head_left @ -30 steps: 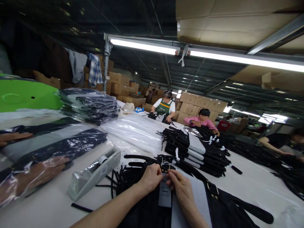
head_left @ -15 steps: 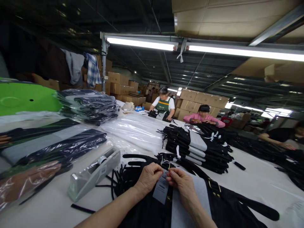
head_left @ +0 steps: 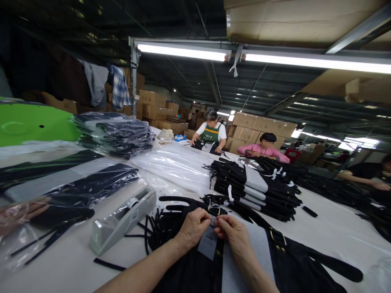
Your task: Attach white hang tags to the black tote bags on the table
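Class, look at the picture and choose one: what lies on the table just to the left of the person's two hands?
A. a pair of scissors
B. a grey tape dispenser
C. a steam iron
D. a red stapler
B: a grey tape dispenser lies on the table left of the left hand and right hand, which pinch a grey tag.

Left hand (head_left: pixel 193 228) and right hand (head_left: pixel 233 232) close together, fingers pinched

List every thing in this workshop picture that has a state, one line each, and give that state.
Left hand: pinching the grey paper hang tag.
Right hand: pinching the tag's top.
Black and grey garment: flat on the white table.
Grey tape dispenser: resting, untouched.
Stack of black and grey garments: folded, unbagged.
Pile of clear-bagged dark garments: bagged, stacked.
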### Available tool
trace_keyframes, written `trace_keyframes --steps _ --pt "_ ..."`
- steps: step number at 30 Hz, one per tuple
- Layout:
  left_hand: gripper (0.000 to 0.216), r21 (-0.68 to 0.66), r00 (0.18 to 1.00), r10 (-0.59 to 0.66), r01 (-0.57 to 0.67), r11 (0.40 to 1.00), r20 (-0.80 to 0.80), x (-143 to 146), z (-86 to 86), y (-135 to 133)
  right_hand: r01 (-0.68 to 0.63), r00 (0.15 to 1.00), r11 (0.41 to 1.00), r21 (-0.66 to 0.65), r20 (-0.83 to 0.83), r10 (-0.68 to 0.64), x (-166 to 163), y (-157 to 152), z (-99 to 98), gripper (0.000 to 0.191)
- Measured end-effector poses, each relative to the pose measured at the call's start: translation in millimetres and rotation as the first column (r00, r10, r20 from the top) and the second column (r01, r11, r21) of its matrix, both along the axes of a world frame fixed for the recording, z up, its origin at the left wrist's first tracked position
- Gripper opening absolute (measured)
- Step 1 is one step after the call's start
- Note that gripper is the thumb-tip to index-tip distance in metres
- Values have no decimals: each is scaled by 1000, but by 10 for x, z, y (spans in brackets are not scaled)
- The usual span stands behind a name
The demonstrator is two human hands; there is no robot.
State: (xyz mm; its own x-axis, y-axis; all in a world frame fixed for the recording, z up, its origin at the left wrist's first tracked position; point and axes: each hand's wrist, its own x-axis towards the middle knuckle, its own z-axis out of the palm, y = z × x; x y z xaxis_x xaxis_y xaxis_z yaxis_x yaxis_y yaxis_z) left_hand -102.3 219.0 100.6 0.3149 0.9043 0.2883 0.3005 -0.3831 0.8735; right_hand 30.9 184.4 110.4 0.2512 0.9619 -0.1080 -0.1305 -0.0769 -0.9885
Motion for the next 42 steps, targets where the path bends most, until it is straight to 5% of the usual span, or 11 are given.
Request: trace_keyframes --steps 20,42 --pt "13 -3 997 -49 49 999 -60 31 -99 28 10 964 998 63 266 -27 -64 6 -77 30" --pt "11 -50 988 -122 118 992 -94 2 -122 22 -120 904 993 -11 413 114 -53 37 -181 20"
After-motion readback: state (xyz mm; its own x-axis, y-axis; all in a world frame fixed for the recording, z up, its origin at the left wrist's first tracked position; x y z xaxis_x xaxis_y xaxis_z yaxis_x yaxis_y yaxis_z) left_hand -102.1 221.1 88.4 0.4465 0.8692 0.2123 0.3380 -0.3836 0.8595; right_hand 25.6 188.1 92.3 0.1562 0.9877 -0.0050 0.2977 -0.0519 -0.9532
